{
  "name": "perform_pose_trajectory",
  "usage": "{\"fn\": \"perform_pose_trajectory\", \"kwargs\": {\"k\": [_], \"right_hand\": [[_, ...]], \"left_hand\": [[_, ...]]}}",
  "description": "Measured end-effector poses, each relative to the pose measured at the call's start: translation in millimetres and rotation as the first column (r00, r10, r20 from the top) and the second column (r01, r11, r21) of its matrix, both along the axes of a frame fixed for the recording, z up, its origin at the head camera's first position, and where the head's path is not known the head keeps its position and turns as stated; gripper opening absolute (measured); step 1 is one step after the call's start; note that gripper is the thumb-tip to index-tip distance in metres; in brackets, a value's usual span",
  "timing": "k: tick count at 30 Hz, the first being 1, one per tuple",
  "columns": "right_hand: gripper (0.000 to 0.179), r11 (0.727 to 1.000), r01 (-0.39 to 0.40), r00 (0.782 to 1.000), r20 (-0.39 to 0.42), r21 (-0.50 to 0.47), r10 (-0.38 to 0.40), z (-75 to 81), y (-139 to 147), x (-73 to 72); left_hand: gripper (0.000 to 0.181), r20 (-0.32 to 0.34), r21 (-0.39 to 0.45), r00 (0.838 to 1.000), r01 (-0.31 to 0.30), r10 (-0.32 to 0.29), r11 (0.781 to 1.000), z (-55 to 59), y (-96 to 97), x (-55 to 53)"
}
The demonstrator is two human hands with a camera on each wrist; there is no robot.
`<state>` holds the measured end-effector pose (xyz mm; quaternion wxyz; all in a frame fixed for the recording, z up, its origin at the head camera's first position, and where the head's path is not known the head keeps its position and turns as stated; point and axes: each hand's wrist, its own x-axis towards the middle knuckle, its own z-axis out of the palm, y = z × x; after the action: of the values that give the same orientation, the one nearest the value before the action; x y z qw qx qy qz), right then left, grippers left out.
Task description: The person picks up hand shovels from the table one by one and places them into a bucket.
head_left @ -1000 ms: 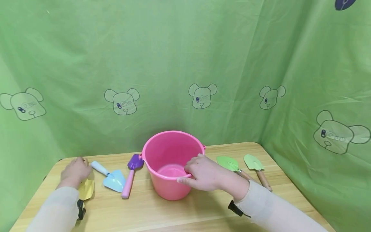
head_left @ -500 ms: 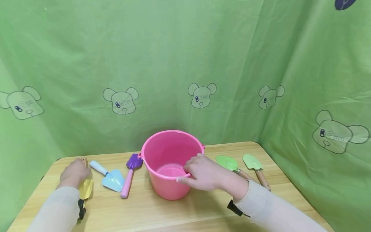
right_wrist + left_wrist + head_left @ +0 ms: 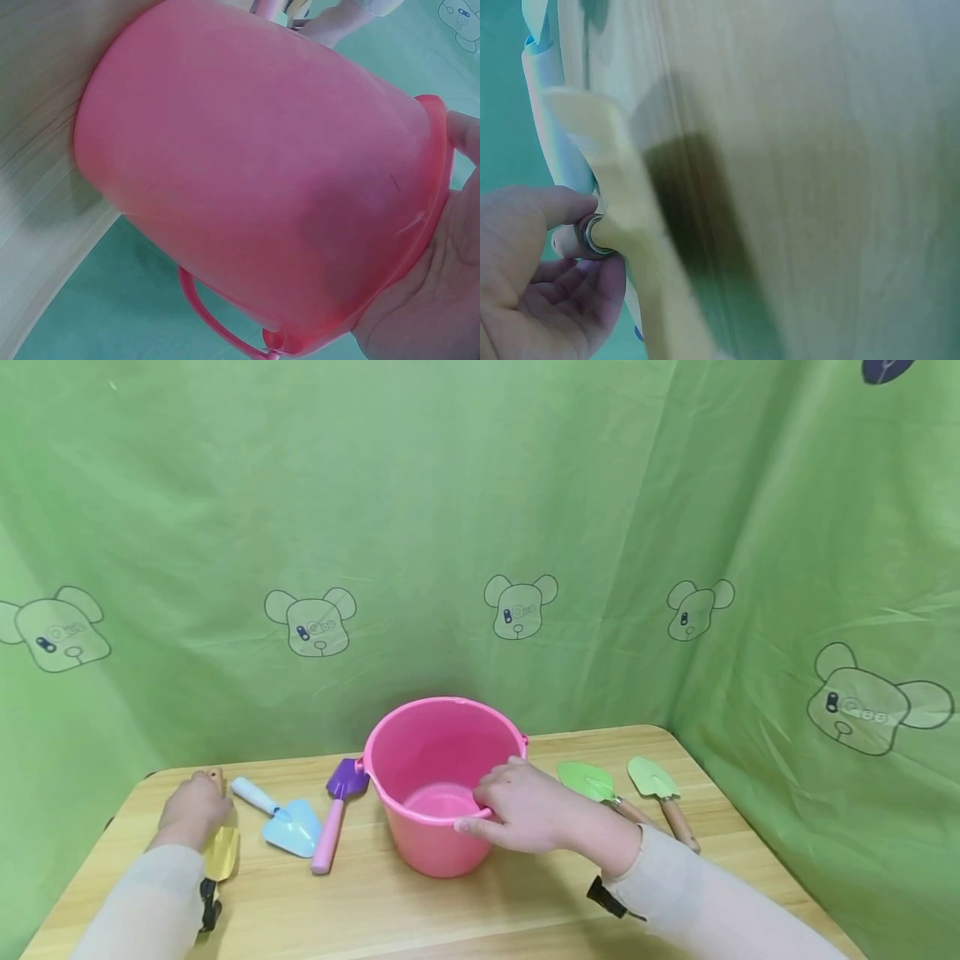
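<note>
At the table's left side my left hand (image 3: 193, 807) pinches the wooden handle of a yellow trowel (image 3: 222, 853). The left wrist view shows thumb and fingers around that handle (image 3: 589, 236), close to the metal collar, and the yellow blade (image 3: 641, 225) held over the wood. My right hand (image 3: 525, 807) grips the near right rim of a pink bucket (image 3: 431, 843), fingers over the inside and thumb outside. The bucket stands upright on the table, and nothing shows in its visible inside. In the right wrist view, its outer wall (image 3: 247, 165) fills most of the picture.
Right of the left hand lie a light blue trowel (image 3: 294, 828) and a purple shovel with a pink handle (image 3: 327, 835). Two green trowels, one bright (image 3: 587, 780) and one pale (image 3: 652, 777), lie right of the bucket. Green cloth (image 3: 420, 510) surrounds the wooden table (image 3: 360, 918).
The left hand's hold on the yellow trowel has shifted slightly; more of the handle's end and the blade now shows. The right hand and bucket stay in place.
</note>
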<state>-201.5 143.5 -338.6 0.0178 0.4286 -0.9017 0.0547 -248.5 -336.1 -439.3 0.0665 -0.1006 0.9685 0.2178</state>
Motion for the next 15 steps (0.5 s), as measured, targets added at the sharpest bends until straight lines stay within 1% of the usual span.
{"fn": "perform_pose_trajectory", "kwargs": {"k": [6, 11, 15], "right_hand": [[0.05, 1.0, 0.002, 1.0, 0.004, -0.001, -0.002, -0.6, 0.5, 0.4], [0.05, 1.0, 0.008, 1.0, 0.008, 0.0, -0.008, 0.5, 0.0, 1.0], [0.049, 1.0, 0.009, 1.0, 0.005, -0.002, -0.009, 1.1, -0.5, 1.0]], "left_hand": [[0.052, -0.04, -0.013, 0.999, 0.004, -0.005, 1.0, 2.1, 0.6, 3.3], [0.05, -0.06, -0.011, 0.998, -0.005, 0.004, 1.0, 5.4, 1.5, 4.8], [0.05, -0.071, -0.002, 0.997, -0.024, 0.024, 1.0, 7.0, 2.0, 5.9]]}}
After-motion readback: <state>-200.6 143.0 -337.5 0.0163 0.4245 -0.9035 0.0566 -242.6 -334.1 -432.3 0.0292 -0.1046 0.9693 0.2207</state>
